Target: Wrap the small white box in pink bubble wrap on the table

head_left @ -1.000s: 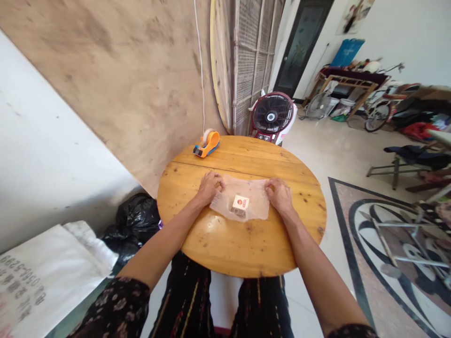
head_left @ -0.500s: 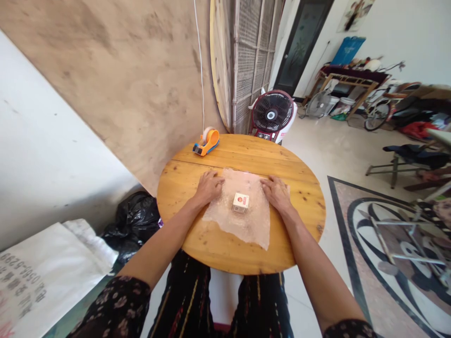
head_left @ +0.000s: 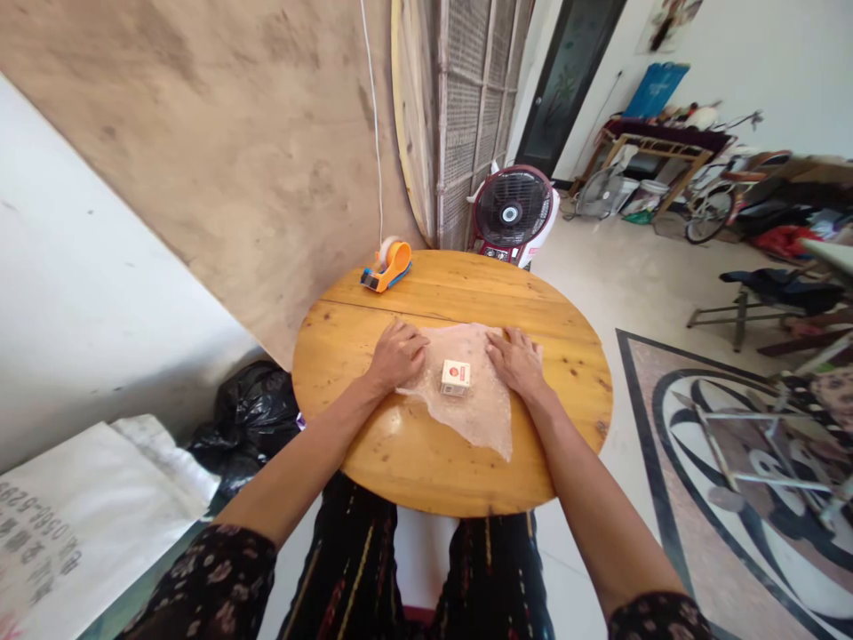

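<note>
Where bubble wrap (head_left: 481,418) bears a box (head_left: 456,378), right hand (head_left: 518,362) spread at edge, left hand (head_left: 398,357) touching, grip unclear

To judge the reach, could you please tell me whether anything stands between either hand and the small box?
Nothing visible does: the left hand and right hand touch opposite sides of the translucent sheet, with the small box on it between them.

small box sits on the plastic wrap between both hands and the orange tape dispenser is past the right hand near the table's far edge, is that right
No: the orange tape dispenser is past the left hand, not the right hand, as the head view shows. It is near the far edge of the table, and the small box sits on the plastic wrap between both hands.
</note>
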`<state>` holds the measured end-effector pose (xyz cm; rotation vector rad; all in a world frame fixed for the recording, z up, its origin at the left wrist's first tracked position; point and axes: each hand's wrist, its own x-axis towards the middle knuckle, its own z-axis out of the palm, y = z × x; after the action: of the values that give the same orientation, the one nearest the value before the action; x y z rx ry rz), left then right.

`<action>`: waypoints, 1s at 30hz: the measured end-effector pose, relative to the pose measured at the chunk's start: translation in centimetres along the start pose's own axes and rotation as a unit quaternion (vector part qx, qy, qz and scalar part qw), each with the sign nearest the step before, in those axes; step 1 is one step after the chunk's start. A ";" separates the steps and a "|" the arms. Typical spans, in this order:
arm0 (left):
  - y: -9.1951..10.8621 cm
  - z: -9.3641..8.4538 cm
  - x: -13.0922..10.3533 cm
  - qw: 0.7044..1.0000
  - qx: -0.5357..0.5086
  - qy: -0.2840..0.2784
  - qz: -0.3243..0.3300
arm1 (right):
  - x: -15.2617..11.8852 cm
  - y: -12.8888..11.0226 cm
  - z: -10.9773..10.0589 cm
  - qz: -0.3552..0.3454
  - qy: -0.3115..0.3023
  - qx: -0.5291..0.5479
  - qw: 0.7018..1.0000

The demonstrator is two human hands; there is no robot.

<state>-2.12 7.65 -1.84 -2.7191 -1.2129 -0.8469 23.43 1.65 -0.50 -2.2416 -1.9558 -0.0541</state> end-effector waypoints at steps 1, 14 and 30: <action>0.2 0.0 0.0 1.000 0.000 -0.010 0.001 | 0.0 0.0 0.1 0.000 0.000 -0.003 1.000; 0.7 0.6 -0.3 0.986 -0.129 -0.059 0.083 | 0.1 -0.2 0.3 -0.001 0.013 -0.006 1.000; 0.9 -0.7 0.0 0.980 -0.080 -0.167 0.071 | 0.2 -0.2 0.7 -0.003 0.014 -0.016 1.000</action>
<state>-1.86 6.85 -1.13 -3.1297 -1.0159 -0.5062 23.17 2.02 -1.14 -2.2424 -1.9608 -0.1173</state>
